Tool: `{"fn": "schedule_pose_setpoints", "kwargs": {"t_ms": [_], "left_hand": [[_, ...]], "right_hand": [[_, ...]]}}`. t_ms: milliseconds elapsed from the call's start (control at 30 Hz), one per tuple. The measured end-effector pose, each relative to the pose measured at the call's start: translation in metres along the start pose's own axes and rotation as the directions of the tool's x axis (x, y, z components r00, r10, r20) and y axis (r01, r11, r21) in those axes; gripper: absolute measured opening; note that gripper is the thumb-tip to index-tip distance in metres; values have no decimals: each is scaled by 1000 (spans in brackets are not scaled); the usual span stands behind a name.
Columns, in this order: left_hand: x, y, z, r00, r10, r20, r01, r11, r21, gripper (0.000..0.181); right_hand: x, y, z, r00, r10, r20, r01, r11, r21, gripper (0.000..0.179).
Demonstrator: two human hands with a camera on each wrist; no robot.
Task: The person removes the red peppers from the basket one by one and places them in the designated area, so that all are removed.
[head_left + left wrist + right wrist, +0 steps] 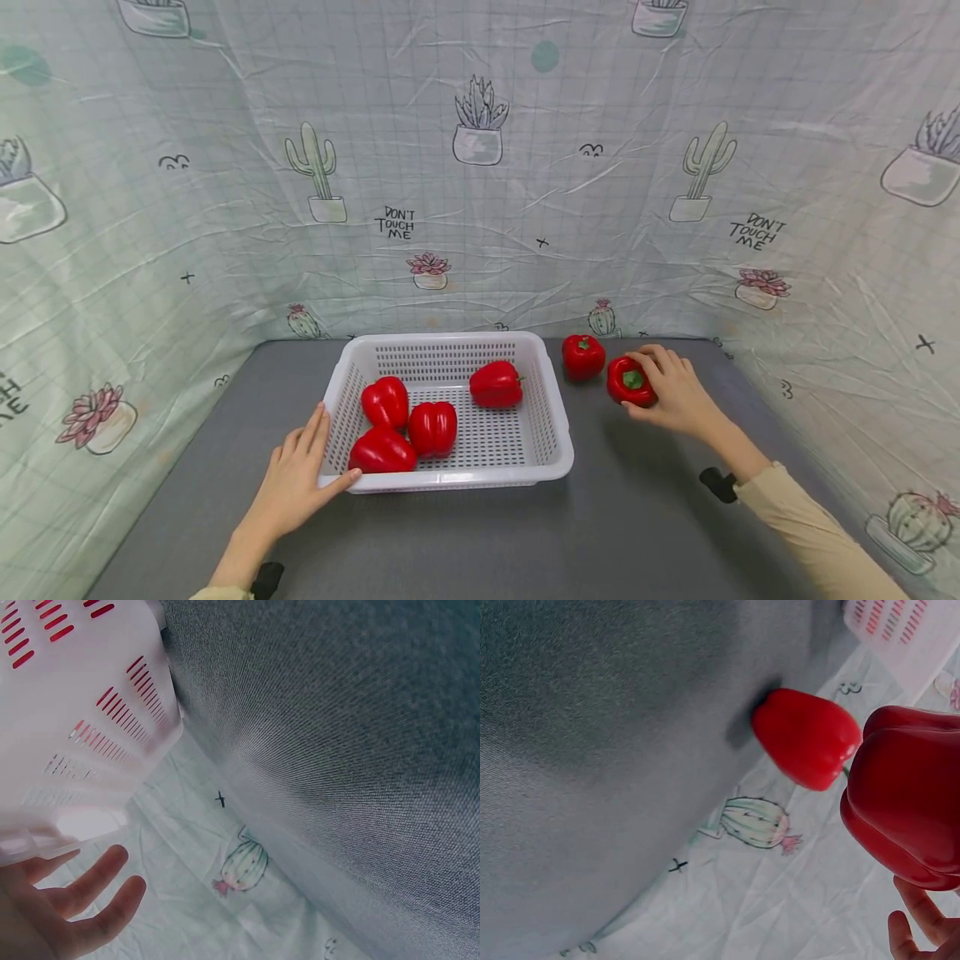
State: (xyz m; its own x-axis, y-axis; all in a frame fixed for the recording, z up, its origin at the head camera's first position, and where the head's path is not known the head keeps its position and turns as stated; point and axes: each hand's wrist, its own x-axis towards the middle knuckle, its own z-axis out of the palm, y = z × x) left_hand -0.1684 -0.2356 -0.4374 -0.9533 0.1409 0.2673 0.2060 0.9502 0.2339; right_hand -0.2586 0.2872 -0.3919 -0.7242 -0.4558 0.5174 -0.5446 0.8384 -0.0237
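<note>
My right hand (676,392) grips a red bell pepper (628,381) between thumb and fingers, its green stem facing up. In the right wrist view that pepper (911,796) is close to the camera, raised off the table, with fingertips (919,906) at its side. Just left of it a second red bell pepper (583,357) stands on the table. My left hand (293,475) rests at the near left corner of a white perforated basket (558,446), fingers extended along the left rim and thumb on the front rim. Several red bell peppers (432,429) lie inside the basket.
The grey table (480,542) carries the basket at its middle. A pale curtain (480,217) printed with potted cacti surrounds the table at the back and on both sides. Black straps (718,484) sit at the wrists.
</note>
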Motion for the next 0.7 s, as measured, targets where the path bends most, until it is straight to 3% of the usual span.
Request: {"fn": "schedule_pose_setpoints", "kwargs": {"t_ms": [700], "left_hand": [[0,0,1,1000,-7,3,7,1000,6,96]], "right_hand": [[-2,43,22,992,114,47,-112,992,-51,69]]}}
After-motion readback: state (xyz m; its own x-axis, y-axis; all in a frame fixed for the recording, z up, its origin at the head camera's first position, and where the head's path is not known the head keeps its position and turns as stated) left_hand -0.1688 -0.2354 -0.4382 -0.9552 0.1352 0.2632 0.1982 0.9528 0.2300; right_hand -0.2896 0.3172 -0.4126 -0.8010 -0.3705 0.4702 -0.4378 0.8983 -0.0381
